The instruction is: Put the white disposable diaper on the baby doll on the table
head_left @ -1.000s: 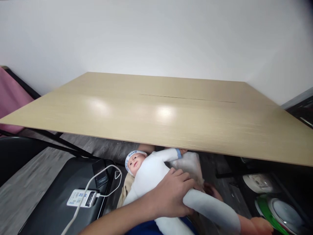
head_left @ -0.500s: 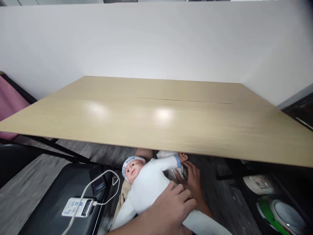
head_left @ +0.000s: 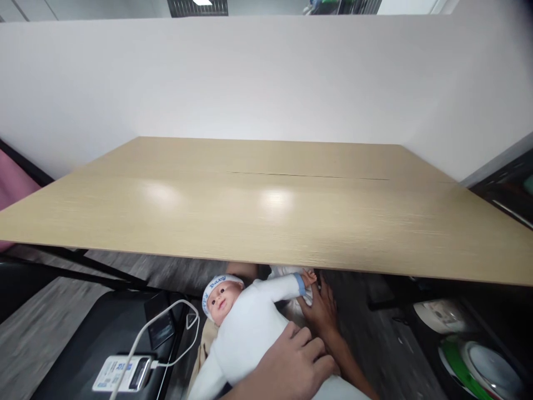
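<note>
A baby doll (head_left: 250, 322) in a white suit with blue cuffs and a lettered cap lies face up below the table's front edge, its head to the left. Over the doll's lower body lies my left hand (head_left: 302, 358), its fingers curled around it. My right hand (head_left: 322, 308) is on the far side, beside the doll's outstretched hand (head_left: 308, 278). Its thumb and fingers are apart, and its fingertips lie close to a white shoe-like thing (head_left: 285, 271), partly hidden by the doll's arm. Whether they touch the doll, I cannot tell.
A wooden table (head_left: 250, 216) spans the view ahead, against a white partition (head_left: 266, 78). To the left, a black seat (head_left: 83, 339) bears a power bank (head_left: 122, 373), a white cable (head_left: 137, 339) and a dark phone-like slab (head_left: 160, 322). Dishes (head_left: 478, 366) stand low at right.
The view has tilted up a little, so the table and doll sit lower in the picture. Slightly more of my right forearm shows. My left hand stays on the doll.
</note>
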{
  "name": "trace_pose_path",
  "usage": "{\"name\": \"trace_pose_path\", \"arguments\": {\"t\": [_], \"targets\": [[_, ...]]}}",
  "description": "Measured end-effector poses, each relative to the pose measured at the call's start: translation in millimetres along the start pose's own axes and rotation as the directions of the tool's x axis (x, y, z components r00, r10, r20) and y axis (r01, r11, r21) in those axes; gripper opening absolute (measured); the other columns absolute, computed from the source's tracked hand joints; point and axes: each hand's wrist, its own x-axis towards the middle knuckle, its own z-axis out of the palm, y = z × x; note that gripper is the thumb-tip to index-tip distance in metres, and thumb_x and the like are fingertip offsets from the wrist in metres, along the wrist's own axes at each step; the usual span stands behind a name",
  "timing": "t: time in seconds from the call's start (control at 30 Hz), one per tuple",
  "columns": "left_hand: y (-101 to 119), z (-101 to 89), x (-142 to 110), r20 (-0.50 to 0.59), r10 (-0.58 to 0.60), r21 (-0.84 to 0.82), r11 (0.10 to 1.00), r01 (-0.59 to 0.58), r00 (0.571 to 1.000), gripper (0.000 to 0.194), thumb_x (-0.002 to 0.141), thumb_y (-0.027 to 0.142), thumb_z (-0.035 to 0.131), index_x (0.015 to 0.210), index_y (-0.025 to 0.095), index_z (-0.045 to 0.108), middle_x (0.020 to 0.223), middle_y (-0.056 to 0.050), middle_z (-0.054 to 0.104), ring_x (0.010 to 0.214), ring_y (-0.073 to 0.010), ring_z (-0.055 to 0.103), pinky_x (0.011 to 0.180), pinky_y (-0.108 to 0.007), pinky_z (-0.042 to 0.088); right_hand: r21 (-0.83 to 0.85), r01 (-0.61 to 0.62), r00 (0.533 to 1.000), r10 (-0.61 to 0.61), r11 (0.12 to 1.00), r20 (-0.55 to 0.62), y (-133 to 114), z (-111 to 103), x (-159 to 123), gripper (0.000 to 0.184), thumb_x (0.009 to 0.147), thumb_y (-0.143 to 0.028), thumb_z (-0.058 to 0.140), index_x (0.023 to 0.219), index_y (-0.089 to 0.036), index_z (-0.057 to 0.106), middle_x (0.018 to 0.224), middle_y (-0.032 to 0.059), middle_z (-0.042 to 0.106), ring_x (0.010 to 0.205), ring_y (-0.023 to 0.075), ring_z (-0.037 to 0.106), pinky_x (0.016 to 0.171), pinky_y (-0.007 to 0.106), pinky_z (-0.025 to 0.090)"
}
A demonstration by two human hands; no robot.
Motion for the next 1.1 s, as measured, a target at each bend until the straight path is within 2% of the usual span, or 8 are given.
{"name": "trace_pose_path", "arguments": {"t": [0.07,0.2,0.43,0.57,0.67,0.83,0.97,1.1], "targets": [[0.3,-1.8,0.9,0.009,0.009,-0.002,1.000,-0.009,1.000,0.019,0.109,0.039,0.067,0.111,0.021,0.064,0.099,0.000,0.071,0.087,-0.0209,0.059,0.075,-0.040,0.033,0.020,0.001,1.000,0.000,1.000,-0.010,-1.0,-2.1,-0.2,0.076,0.098,-0.052,0.056,0.163,-0.012,0.052,0.177,0.0242,0.034,0.161,0.0480,0.037,0.120,0.064,0.045],[2.1,-5.5,3.0,-0.002,0.011,0.015,1.000,-0.011,1.000,0.014,0.113,0.035,0.062,0.108,0.021,0.065,0.095,0.001,0.072,0.085,-0.0193,0.060,0.075,-0.039,0.034,0.073,0.099,0.995,-0.098,0.992,-0.016,-10.6,-1.4,7.2,0.079,0.092,-0.036,0.061,0.165,-0.012,0.048,0.170,0.0227,0.046,0.162,0.0428,0.037,0.124,0.061,0.043],[3.1,-0.9,2.2,-0.003,0.019,0.022,1.000,-0.019,1.000,0.013,0.111,0.034,0.065,0.108,0.021,0.065,0.094,0.001,0.071,0.084,-0.0200,0.060,0.072,-0.039,0.033,0.219,0.190,0.978,-0.204,0.957,0.043,-10.8,16.8,31.2,0.064,0.084,-0.029,0.063,0.146,-0.013,0.068,0.140,0.0198,0.074,0.137,0.0362,0.063,0.122,0.052,0.047],[0.9,-7.0,2.4,0.159,0.043,-0.042,0.998,-0.037,0.986,0.046,0.095,0.053,0.083,0.119,0.019,0.065,0.108,-0.003,0.074,0.094,-0.0237,0.063,0.076,-0.040,0.037,0.241,0.200,0.974,-0.221,0.950,0.060,2.3,19.9,51.8,0.048,0.078,-0.026,0.063,0.122,-0.016,0.080,0.129,0.0175,0.079,0.134,0.0362,0.064,0.123,0.052,0.046],[0.6,-13.6,4.6,0.232,0.042,-0.081,0.996,-0.024,0.972,0.056,0.088,0.059,0.086,0.120,0.017,0.065,0.112,-0.006,0.074,0.100,-0.0259,0.064,0.079,-0.040,0.038,0.259,0.200,0.975,-0.217,0.945,0.039,8.3,12.8,58.7,0.047,0.084,-0.029,0.059,0.126,-0.018,0.078,0.134,0.0161,0.077,0.140,0.0364,0.060,0.127,0.058,0.040],[3.6,-21.4,6.1,0.265,0.015,-0.104,0.995,0.013,0.964,0.059,0.084,0.054,0.090,0.122,0.018,0.064,0.115,-0.006,0.073,0.103,-0.0262,0.065,0.082,-0.039,0.039,0.341,0.223,0.972,-0.237,0.913,-0.001,17.4,-26.5,36.5,0.059,0.095,-0.037,0.054,0.150,-0.018,0.063,0.151,0.0163,0.067,0.147,0.0328,0.058,0.127,0.057,0.043],[6.2,-27.5,2.8,0.283,-0.004,-0.132,0.990,0.043,0.959,0.058,0.085,0.050,0.090,0.127,0.020,0.064,0.116,-0.005,0.072,0.106,-0.0270,0.064,0.086,-0.041,0.042,0.422,0.208,0.973,-0.230,0.883,0.001,19.6,-82.9,2.7,0.071,0.101,-0.048,0.063,0.166,-0.024,0.046,0.164,0.0139,0.057,0.152,0.0317,0.057,0.127,0.053,0.048],[7.7,-33.4,-3.3,0.259,0.013,-0.161,0.987,0.030,0.966,0.054,0.088,0.047,0.088,0.130,0.023,0.065,0.119,-0.005,0.071,0.110,-0.0280,0.064,0.092,-0.042,0.043,0.371,0.359,0.925,-0.379,0.856,-0.022,-4.3,-136.7,-16.8,0.071,0.103,-0.043,0.066,0.168,-0.028,0.043,0.164,0.0124,0.058,0.152,0.0329,0.057,0.129,0.056,0.047]]}}
